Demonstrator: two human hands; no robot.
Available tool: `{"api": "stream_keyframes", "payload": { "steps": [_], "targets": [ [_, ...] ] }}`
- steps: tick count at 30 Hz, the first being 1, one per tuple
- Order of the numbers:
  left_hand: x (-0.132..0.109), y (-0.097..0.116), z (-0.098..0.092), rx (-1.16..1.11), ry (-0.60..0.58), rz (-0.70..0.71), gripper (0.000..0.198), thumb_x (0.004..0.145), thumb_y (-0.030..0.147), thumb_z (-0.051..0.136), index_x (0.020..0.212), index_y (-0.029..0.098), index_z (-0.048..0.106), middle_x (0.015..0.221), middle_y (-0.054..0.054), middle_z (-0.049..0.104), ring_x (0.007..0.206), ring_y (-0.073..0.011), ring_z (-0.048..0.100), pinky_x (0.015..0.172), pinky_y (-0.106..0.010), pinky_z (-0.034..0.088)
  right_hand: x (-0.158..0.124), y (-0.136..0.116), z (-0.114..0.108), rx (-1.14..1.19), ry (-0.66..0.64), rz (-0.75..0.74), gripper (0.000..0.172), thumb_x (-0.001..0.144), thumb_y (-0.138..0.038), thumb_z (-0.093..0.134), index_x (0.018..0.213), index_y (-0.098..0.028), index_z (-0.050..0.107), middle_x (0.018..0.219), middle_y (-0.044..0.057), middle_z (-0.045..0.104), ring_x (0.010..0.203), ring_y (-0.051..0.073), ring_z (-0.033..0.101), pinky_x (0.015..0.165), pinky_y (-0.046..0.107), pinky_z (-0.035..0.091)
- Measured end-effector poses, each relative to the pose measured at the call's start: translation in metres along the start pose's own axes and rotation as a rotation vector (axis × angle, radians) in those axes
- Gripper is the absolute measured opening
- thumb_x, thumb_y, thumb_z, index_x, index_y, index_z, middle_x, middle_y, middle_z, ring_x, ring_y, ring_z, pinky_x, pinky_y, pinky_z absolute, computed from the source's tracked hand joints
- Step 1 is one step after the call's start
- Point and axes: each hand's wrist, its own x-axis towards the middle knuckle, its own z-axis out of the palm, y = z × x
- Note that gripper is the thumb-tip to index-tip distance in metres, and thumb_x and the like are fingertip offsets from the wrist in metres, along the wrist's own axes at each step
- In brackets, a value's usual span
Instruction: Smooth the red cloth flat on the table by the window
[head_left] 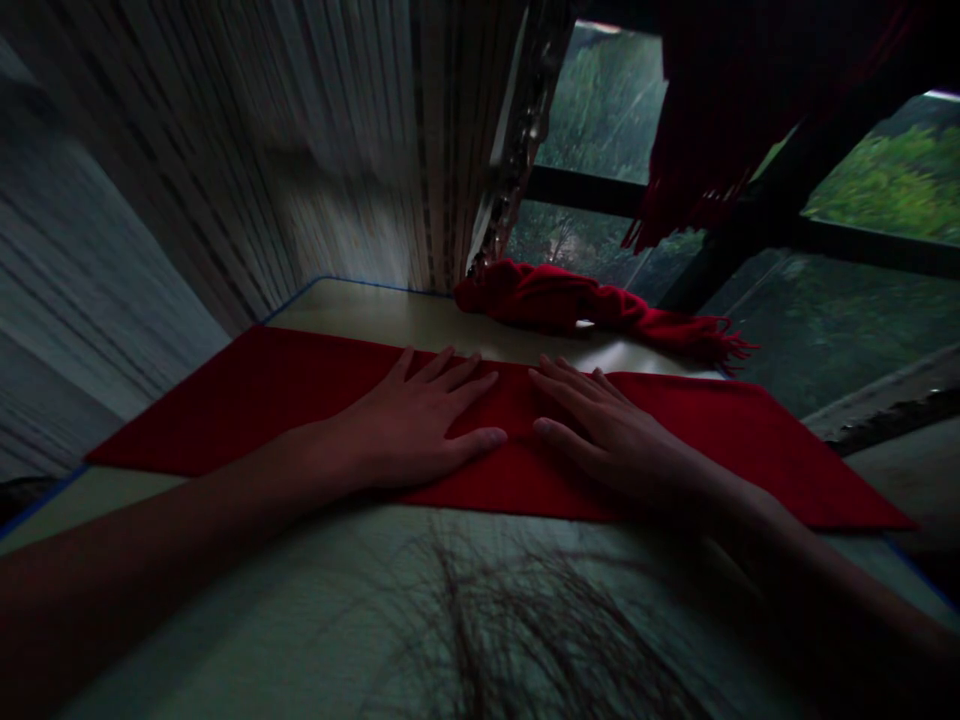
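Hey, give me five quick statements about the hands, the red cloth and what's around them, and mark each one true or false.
1. The left hand and right hand both rest on the flat red cloth. True.
2. Both hands are balled into fists. False: both are open.
3. A bunched, fringed scarf lies on the table, beyond the cloth. True.
4. The two hands overlap. False: cloth shows between them.
5. Greenery shows through the window. True.
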Motion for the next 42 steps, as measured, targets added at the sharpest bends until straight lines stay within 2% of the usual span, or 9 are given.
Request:
{"api": "stream_keyframes", "payload": {
  "steps": [6,10,14,20,26,31,35,40,42],
  "targets": [
    [0.0005,0.0031,-0.0022,0.01,0.019,-0.03,0.079,0.102,0.075,0.028,0.167,0.032,0.017,0.175,-0.001,0.008,0.161,-0.0322,0.005,0.126,-0.061,0.004,0.0006,0.0017,0.0011,0.009,-0.012,0.002,0.077,0.102,-0.071,0.033,0.161,-0.022,0.039,0.171,0.011,0.027,0.159,0.03,0.017,0.128,0.058,0.015],
    [0.001,0.002,-0.0018,0.028,0.006,-0.015,0.081,0.102,0.075,0.029,0.167,0.029,0.018,0.174,-0.003,0.013,0.161,-0.0323,0.007,0.126,-0.061,0.006,0.0003,0.0022,0.0019,0.015,0.018,-0.006,0.073,0.104,-0.068,0.033,0.162,-0.026,0.037,0.172,0.009,0.025,0.159,0.03,0.016,0.128,0.061,0.014],
    [0.001,0.0,-0.0021,0.026,0.019,-0.025,0.081,0.101,0.076,0.028,0.167,0.031,0.016,0.174,-0.002,0.01,0.161,-0.033,0.006,0.126,-0.062,0.006,-0.0001,-0.0001,0.001,0.014,-0.032,0.021,0.077,0.102,-0.07,0.033,0.162,-0.023,0.038,0.171,0.01,0.027,0.159,0.03,0.017,0.128,0.058,0.015],
    [0.0007,0.0007,-0.0008,0.028,0.005,-0.006,0.082,0.101,0.077,0.026,0.167,0.029,0.019,0.174,-0.003,0.015,0.161,-0.0317,0.007,0.126,-0.06,0.005,0.0,-0.0038,-0.0028,0.032,0.036,0.009,0.075,0.104,-0.069,0.029,0.164,-0.024,0.033,0.173,0.009,0.023,0.16,0.027,0.013,0.129,0.055,0.012],
    [0.0015,0.0012,0.0015,0.014,-0.007,-0.011,0.08,0.102,0.075,0.026,0.167,0.03,0.018,0.174,-0.003,0.014,0.161,-0.0329,0.006,0.126,-0.06,0.003,-0.0004,-0.0009,-0.0004,0.012,-0.036,0.002,0.075,0.103,-0.07,0.032,0.162,-0.023,0.038,0.171,0.01,0.026,0.159,0.028,0.018,0.128,0.057,0.015],
    [0.0018,0.0021,0.0004,0.013,0.004,0.0,0.081,0.102,0.075,0.029,0.167,0.028,0.021,0.174,-0.004,0.017,0.16,-0.0338,0.009,0.126,-0.057,0.003,-0.0008,0.0009,0.0012,0.02,0.045,-0.012,0.069,0.105,-0.065,0.036,0.163,-0.028,0.035,0.172,0.007,0.026,0.159,0.029,0.017,0.127,0.06,0.017],
    [0.0015,0.0005,0.0011,0.007,0.018,-0.011,0.079,0.102,0.074,0.03,0.167,0.03,0.019,0.174,-0.003,0.014,0.16,-0.034,0.008,0.126,-0.057,0.004,-0.0009,0.0011,0.001,0.015,0.006,-0.011,0.07,0.104,-0.066,0.037,0.161,-0.025,0.039,0.171,0.01,0.029,0.158,0.031,0.02,0.127,0.06,0.017],
    [0.0002,-0.0031,0.0033,0.01,0.023,0.023,0.081,0.101,0.076,0.029,0.166,0.028,0.023,0.173,-0.005,0.019,0.16,-0.0339,0.011,0.126,-0.058,0.004,-0.0011,0.0031,-0.0027,0.004,0.073,-0.015,0.071,0.105,-0.066,0.035,0.164,-0.026,0.032,0.173,0.009,0.024,0.159,0.028,0.014,0.128,0.06,0.012],
    [-0.0001,-0.0031,0.0018,0.0,0.032,0.01,0.079,0.102,0.075,0.03,0.166,0.03,0.023,0.174,-0.004,0.018,0.16,-0.0347,0.01,0.125,-0.059,0.004,-0.0013,0.0048,-0.0026,-0.003,0.035,0.015,0.076,0.103,-0.069,0.034,0.163,-0.023,0.033,0.172,0.011,0.024,0.159,0.029,0.014,0.128,0.06,0.014]
  ]
}}
